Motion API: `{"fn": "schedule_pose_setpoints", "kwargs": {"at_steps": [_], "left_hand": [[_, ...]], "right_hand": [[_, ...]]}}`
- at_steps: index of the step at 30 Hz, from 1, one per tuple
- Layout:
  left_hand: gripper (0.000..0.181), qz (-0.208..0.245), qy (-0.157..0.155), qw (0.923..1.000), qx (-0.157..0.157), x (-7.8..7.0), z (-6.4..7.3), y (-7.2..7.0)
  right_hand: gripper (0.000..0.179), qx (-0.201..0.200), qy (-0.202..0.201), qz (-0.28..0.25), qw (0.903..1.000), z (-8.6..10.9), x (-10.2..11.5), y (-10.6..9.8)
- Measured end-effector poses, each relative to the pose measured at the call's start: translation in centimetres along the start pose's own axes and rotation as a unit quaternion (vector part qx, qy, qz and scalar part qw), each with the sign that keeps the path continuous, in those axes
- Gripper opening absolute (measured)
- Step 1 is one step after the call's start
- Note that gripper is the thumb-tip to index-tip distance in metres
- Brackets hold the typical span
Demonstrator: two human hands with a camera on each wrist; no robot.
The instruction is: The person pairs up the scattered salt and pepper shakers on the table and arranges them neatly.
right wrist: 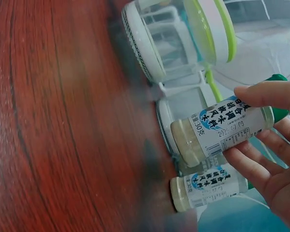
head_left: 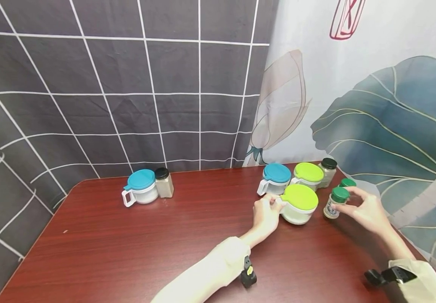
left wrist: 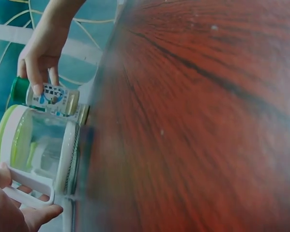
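Note:
My left hand [head_left: 266,215] grips the white handle of a clear seasoning jar with a lime-green lid [head_left: 299,198]. In the left wrist view, thumb and fingers close round that handle [left wrist: 31,186]. A small seasoning bottle with a green cap [head_left: 333,208] is pinched by my right hand [head_left: 369,212], just right of the jar. Its white printed label [right wrist: 227,121] and pale powder show in the right wrist view. Whether its base touches the table cannot be told. A second green-capped bottle [right wrist: 210,186] stands beside it, partly hidden in the head view.
Behind the hands stand a blue-lidded jar [head_left: 276,173], another lime-lidded jar [head_left: 308,173] and a black-capped bottle [head_left: 327,172]. Another blue-lidded jar [head_left: 141,187] and black-capped bottle [head_left: 164,184] stand at the left of the reddish-brown table [head_left: 127,248]. Curtains [head_left: 172,84] hang along the back.

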State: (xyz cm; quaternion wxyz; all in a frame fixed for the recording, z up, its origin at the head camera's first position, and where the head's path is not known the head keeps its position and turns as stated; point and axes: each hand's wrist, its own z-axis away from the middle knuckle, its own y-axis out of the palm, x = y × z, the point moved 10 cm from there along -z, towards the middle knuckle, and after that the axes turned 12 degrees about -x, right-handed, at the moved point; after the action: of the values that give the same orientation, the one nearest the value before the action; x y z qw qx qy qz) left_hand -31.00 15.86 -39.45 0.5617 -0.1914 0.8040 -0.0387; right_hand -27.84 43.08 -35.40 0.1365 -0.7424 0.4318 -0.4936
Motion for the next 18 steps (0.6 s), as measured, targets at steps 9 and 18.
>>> {"fn": "schedule_pose_setpoints", "kwargs": {"at_steps": [9, 18], "left_hand": [[0.016, -0.002, 0.008, 0.9999, -0.007, 0.3, -0.5, -1.6], [0.015, 0.002, 0.000, 1.0000, -0.008, 0.4, -0.6, -3.0]], "right_hand": [[0.041, -0.001, -0.032, -0.027, 0.9991, -0.1, 1.4, 0.7], [0.043, 0.000, -0.039, -0.023, 0.9990, -0.1, 2.6, 1.1]]}}
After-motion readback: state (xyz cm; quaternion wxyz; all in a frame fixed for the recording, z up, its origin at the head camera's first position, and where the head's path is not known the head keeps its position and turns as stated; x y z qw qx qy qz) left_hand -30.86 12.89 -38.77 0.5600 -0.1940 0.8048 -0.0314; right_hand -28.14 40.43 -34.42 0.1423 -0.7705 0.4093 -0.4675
